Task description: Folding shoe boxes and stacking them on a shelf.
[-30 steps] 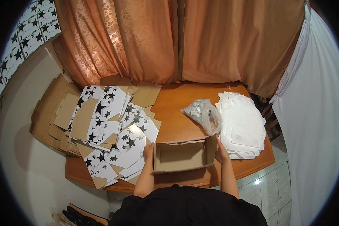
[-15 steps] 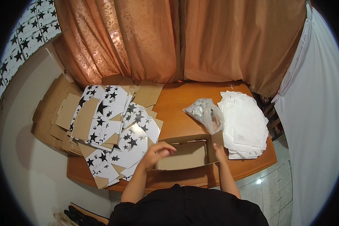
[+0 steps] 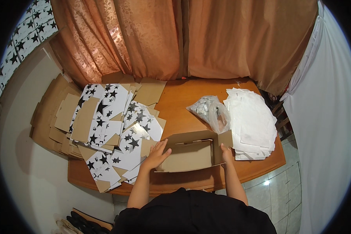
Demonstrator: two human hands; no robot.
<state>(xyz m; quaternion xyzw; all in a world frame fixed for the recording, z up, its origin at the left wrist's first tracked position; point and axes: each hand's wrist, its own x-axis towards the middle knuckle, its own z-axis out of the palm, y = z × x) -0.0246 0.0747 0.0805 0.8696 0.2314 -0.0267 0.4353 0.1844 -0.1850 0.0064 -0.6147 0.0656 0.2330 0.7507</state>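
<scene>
Brown-orange curtains (image 3: pixel 152 39) hang across the far side, patterned with leaves toward the left, and a white cloth (image 3: pixel 323 117) drops along the right. Before the curtains stands a wooden worktop (image 3: pixel 177 101). Its left part carries a loose, overlapping pile of star-printed cards (image 3: pixel 109 128), white with black and grey stars and some brown undersides showing; any finer print between the stars is too small to read. Beyond their left edge leans a stack of plain brown cardboard (image 3: pixel 46 113), and at the right of the worktop lies a stack of white sheets (image 3: pixel 253 121). A surface at the upper left (image 3: pixel 25 41) bears rows of similar black stars. The open cardboard box (image 3: pixel 189 158), plain brown inside, is at the worktop's near edge, between the cards and the white sheets. Just behind its right part sits a clear plastic bag (image 3: pixel 210 112) of small greyish items, too blurred to tell. The left hand (image 3: pixel 156 156) lies against the box's left end, its fingers (image 3: pixel 160 145) extended and loosely spread — not wrapped around anything. The right hand (image 3: pixel 227 153) grips the right end panel — thumb on the inner face, the other fingers mostly hidden.
</scene>
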